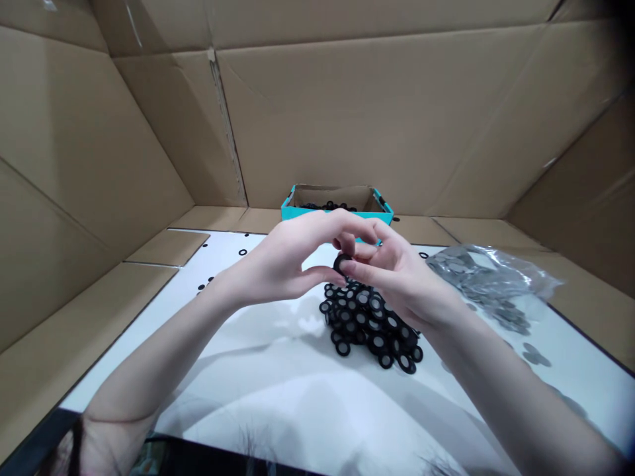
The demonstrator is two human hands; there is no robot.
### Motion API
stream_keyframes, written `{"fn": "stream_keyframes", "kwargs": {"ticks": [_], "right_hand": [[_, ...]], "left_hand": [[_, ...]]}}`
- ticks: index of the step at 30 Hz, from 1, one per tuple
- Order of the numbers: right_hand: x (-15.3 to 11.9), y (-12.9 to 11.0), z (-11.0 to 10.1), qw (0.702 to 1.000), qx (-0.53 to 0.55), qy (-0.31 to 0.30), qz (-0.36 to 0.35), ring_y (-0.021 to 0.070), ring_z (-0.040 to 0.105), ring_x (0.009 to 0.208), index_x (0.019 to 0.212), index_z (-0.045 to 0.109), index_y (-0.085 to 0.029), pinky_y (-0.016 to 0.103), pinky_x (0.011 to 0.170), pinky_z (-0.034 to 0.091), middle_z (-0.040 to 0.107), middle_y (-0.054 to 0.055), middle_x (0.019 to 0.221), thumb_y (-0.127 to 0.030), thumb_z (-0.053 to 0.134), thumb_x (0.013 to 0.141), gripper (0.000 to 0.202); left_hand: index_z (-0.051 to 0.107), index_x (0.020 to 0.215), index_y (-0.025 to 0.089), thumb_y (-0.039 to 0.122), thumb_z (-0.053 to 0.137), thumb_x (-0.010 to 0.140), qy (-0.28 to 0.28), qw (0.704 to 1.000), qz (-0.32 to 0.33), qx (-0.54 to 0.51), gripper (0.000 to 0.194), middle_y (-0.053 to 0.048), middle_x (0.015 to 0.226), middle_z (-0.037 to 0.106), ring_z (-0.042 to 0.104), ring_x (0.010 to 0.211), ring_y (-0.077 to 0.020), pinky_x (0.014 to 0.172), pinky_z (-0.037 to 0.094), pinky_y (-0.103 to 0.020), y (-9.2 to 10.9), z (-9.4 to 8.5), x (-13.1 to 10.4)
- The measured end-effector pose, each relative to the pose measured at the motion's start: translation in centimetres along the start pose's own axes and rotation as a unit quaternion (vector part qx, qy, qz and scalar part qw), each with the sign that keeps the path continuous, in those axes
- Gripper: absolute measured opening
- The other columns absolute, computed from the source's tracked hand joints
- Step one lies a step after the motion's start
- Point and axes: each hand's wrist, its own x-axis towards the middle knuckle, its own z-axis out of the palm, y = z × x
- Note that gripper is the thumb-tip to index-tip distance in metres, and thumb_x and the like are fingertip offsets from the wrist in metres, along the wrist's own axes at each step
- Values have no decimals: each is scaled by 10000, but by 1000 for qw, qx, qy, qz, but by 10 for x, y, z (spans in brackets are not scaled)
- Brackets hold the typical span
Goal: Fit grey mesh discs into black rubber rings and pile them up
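Note:
A small black ring [339, 264] is held up in front of me, above the pile, where both hands meet. My left hand [292, 254] reaches in from the left, its thumb at the ring's lower edge and its curled fingers just above. From the other side, my right hand [404, 277] presses its thumb against the ring's face; its other fingertips are partly hidden behind. Below and to the right lies a heap of black rings [361, 320], many with grey discs in their centres.
Behind my hands stands a teal-edged box [288, 213] with black rings inside. On the right, a clear plastic bag [489, 271] holds grey discs, with loose discs [536, 355] nearby. Several black rings [243, 252] lie scattered at left. Cardboard walls [372, 119] surround the white table [258, 390].

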Motion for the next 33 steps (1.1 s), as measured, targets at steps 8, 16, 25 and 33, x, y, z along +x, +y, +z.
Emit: {"fn": "stream_keyframes", "kwargs": {"ticks": [8, 16, 25, 33], "right_hand": [[2, 1, -3, 998, -33, -48, -6, 108, 529, 629, 948, 442, -267, 279, 616, 438, 526, -91, 679, -266, 782, 728, 405], [6, 1, -39, 926, -373, -51, 1, 185, 617, 725, 973, 552, -236, 317, 674, 415, 702, -2, 736, -324, 711, 735, 299], [-4, 29, -71, 865, -496, -61, 41, 197, 634, 647, 679, 677, -226, 329, 625, 480, 720, 24, 682, -267, 625, 720, 78], [-16, 37, -79, 861, -509, 3, 17, 205, 626, 686, 766, 727, -227, 355, 650, 493, 762, 46, 822, -362, 612, 788, 179]], "left_hand": [[546, 1218, 216, -37, 458, 866, -101, 994, -34, -1, 443, -38, 1144, 709, 655, 1058, -147, 894, 526, -272, 1, -4, -2], [506, 1286, 214, 239, 597, 930, -93, 988, -105, -72, 368, -87, 1185, 703, 676, 1094, -174, 890, 534, -290, -15, -24, -9], [651, 1008, 195, 485, 654, 711, -296, 798, -490, 186, 415, -90, 1006, 732, 671, 854, -249, 705, 464, -295, -99, -65, -86], [643, 913, 214, 475, 729, 584, -309, 751, -544, 211, 429, -58, 936, 725, 647, 848, -230, 687, 455, -275, -135, -64, -136]]}}
